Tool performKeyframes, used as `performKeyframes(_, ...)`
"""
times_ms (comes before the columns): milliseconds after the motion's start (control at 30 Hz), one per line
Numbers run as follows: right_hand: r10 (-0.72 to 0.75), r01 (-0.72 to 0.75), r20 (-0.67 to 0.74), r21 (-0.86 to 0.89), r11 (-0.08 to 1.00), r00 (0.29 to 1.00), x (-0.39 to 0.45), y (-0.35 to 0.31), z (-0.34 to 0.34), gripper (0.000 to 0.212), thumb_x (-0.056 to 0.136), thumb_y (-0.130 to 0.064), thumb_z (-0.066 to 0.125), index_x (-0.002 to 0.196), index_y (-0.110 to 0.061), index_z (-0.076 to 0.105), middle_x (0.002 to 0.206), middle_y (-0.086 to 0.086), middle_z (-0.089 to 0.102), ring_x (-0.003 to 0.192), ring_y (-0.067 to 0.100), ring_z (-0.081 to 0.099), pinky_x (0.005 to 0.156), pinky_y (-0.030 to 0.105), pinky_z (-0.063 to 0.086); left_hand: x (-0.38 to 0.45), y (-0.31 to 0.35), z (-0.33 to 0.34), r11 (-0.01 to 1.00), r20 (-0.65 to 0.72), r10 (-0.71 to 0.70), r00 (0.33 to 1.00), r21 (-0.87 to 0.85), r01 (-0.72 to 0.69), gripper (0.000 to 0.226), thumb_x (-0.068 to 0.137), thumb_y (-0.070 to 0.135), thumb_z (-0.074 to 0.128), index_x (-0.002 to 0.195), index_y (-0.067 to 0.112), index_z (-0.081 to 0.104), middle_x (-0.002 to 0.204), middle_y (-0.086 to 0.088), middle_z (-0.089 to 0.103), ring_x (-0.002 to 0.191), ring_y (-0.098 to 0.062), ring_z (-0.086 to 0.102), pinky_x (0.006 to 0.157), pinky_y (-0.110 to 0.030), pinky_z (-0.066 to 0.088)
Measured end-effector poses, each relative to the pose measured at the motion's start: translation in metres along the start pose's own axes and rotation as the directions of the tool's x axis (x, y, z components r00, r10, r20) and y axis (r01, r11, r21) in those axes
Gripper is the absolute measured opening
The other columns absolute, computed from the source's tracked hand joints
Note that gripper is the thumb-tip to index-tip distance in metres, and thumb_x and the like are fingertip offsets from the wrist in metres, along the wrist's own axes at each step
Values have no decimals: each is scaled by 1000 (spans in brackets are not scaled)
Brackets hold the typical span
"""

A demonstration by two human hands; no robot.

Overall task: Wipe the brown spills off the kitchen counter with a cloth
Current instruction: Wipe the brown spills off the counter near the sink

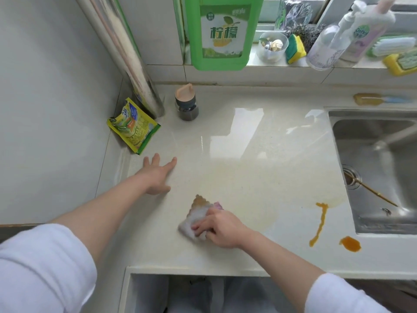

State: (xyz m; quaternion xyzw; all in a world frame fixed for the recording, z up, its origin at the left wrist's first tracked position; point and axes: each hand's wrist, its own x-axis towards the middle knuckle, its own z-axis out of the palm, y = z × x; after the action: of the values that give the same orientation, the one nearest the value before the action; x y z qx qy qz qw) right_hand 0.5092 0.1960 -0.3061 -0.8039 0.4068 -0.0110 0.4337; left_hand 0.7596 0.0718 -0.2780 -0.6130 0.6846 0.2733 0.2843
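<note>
A pale cloth [195,216] with a brown-stained corner lies on the cream counter [248,154] near its front edge. My right hand [220,229] grips its right side with curled fingers and holds it against the surface. My left hand [158,175] rests flat on the counter to the left, fingers spread, holding nothing. A long brown streak [320,223] and a brown blob [350,243] sit to the right, close to the sink. A faint yellowish smear [282,184] covers the middle of the counter.
A steel sink [383,168] is set in at the right. A dark spice jar [186,105] and a yellow sachet [133,126] stand at the back left by a metal pipe [126,53]. A green detergent jug [223,30], sponges and bottles line the sill.
</note>
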Motion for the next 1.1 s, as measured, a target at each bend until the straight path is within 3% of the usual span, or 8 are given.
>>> performKeyframes(200,539,-455,-540,294,840,646,36,73,-92,46,85,-13,49,122,-34,67,136,-16,58,128,20,47,102,35,31,5,6,2,981,5,-53,999,-185,53,64,102,44,34,154,48,-2,164,-11,-16,148,-42,-20,121,-58,6)
performKeyframes(367,-18,10,-123,-63,998,992,55,5,-7,43,87,-13,55,125,-29,66,143,-11,53,111,29,50,101,45,30,5,7,4,981,-21,-82,996,-176,77,56,105,36,28,156,45,3,164,-17,-10,148,-44,-15,122,-54,2)
performKeyframes(467,-335,353,221,-45,935,916,-5,-3,13,36,80,-13,55,107,-23,75,122,-10,69,99,23,52,89,33,32,3,8,6,978,-31,-100,995,-189,92,59,103,44,31,155,48,2,165,-13,-12,149,-41,-17,121,-54,3)
performKeyframes(600,144,-139,-74,70,988,987,-40,63,-48,34,77,-21,55,101,-33,77,108,-17,73,104,12,59,94,31,46,1,9,9,981,-42,-99,994,-173,91,69,98,57,39,154,49,-1,165,-12,-13,149,-40,-17,120,-56,7)
performKeyframes(700,487,-402,-424,279,872,763,-34,82,-56,46,81,-18,49,117,-37,70,129,-23,61,124,13,50,112,47,31,2,9,12,983,-65,-104,993,-162,92,71,97,61,39,153,49,-4,164,-12,-14,149,-40,-17,119,-58,11)
performKeyframes(867,14,-13,-29,47,999,999,-49,-3,43,44,82,-22,41,114,-30,71,134,-19,60,109,16,50,110,45,30,-2,33,7,985,-156,-172,973,-45,167,64,97,53,37,154,36,15,158,-20,14,147,-45,3,113,-57,29)
performKeyframes(967,104,-100,-23,129,987,994,-101,27,30,36,77,-25,47,97,-27,78,113,-27,68,93,-9,43,103,30,36,-12,73,13,999,-244,-28,969,-24,23,64,93,51,47,150,33,25,156,-18,20,144,-40,18,108,-51,38)
performKeyframes(1100,566,-468,-420,320,824,710,-143,89,-25,30,77,-21,54,84,-37,78,89,-43,62,102,-12,57,106,42,41,-20,136,37,986,-225,169,960,33,-166,74,92,55,52,154,42,14,164,-13,1,149,-40,7,113,-51,34)
